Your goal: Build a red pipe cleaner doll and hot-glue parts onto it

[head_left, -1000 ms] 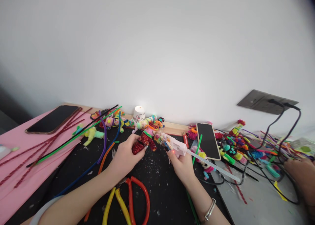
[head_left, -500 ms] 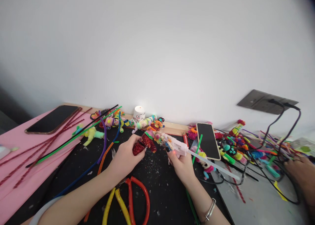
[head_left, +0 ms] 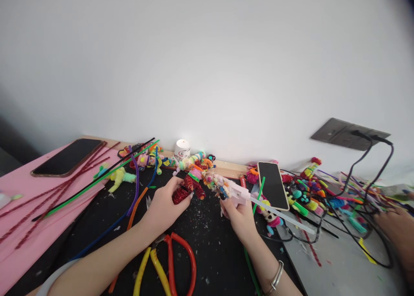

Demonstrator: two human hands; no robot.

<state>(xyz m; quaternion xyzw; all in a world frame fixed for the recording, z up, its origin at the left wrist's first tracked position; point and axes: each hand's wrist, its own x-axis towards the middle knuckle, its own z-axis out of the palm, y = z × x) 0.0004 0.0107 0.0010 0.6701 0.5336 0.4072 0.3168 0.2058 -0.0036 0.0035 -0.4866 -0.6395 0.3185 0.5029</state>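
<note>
My left hand [head_left: 164,204] is closed around a small pipe-cleaner figure [head_left: 188,185] with sparkly red legs and a pink and green body, held just above the black mat [head_left: 207,240]. My right hand [head_left: 237,214] grips a pale pink glue gun [head_left: 237,193]. A clear glue stick [head_left: 284,216] juts out of the gun's back toward the right. The gun's nozzle points left at the figure's upper part.
Loose pipe cleaners [head_left: 97,177] lie across the mat and a pink sheet [head_left: 19,209]. Phones rest at far left [head_left: 66,157] and centre right [head_left: 273,184]. Red and yellow-handled scissors [head_left: 168,266] lie near me. Another person's hand [head_left: 396,231] is by tangled cables at right.
My right hand has tilted the glue gun slightly, its nozzle a little higher against the figure. The left hand has barely moved. The other person's hand shifted slightly.
</note>
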